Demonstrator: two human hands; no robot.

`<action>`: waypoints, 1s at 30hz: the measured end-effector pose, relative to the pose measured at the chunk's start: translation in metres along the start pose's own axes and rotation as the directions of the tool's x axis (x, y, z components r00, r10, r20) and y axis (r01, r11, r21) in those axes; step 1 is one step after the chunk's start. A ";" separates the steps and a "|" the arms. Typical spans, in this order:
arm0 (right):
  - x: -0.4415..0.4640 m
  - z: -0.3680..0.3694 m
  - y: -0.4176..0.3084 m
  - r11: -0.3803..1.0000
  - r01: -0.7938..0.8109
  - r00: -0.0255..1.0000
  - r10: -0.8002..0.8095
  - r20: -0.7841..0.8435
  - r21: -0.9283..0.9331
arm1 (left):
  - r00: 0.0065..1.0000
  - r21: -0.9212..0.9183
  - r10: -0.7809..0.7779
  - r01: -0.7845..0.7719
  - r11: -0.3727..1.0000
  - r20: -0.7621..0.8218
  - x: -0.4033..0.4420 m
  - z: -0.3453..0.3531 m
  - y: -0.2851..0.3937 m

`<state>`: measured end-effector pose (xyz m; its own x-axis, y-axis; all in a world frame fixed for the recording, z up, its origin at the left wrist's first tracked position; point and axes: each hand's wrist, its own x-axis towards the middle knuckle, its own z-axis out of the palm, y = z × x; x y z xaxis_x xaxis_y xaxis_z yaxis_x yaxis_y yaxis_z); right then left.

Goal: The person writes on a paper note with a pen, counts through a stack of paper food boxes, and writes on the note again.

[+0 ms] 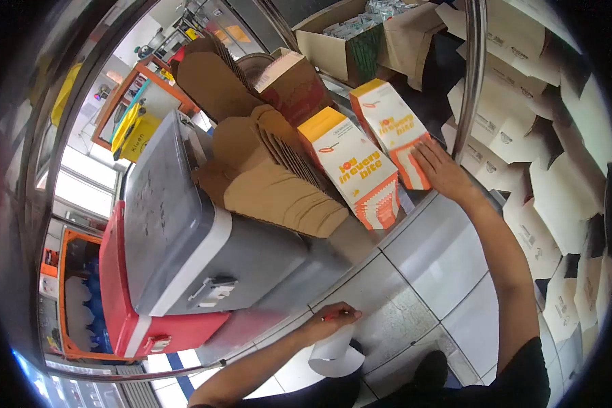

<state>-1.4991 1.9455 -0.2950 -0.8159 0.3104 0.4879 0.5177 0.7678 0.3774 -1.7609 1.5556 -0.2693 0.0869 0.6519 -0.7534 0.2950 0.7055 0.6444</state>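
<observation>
My right hand (438, 168) reaches to the shelf, fingers stretched out on the lower end of a stack of flat, printed food cartons (392, 122), white with orange and yellow. A second stack of the same cartons (350, 163) lies just left of it, its lower edges fanned out. Low in front of me, my left hand (334, 319) is closed. A curled sheet of white paper (334, 357) hangs under its fingers, and a small red item (331, 317), perhaps a pen, shows at the fingers.
Brown cardboard pieces (279, 194) lie stacked left of the cartons. A grey cooler box (183, 224) sits over a red one (163, 333). An open box of packets (353, 41) stands behind. Folded white boxes (523, 129) fill the right side beyond a metal post (472, 75).
</observation>
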 end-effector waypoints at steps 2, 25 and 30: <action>-0.013 0.015 -0.020 0.938 -0.042 0.999 0.030 0.042 0.345 | 0.995 -0.053 0.088 -0.090 0.995 -0.040 -0.002 -0.003 -0.011; -0.090 -0.215 -0.155 -0.155 -0.605 0.790 0.006 0.613 0.781 | 0.629 0.317 0.685 -0.608 0.728 -0.369 -0.083 0.041 0.190; -0.063 -0.276 -0.165 -0.706 -0.188 0.910 0.137 0.392 0.683 | 0.351 0.614 0.925 -0.701 0.362 -0.145 -0.130 0.065 0.221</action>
<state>-1.4617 1.6445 -0.1711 -0.7722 0.6071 0.1875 -0.3882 -0.2173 -0.8956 -1.6448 1.6088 -0.0373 0.1651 0.9218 0.3508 0.6305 -0.3721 0.6812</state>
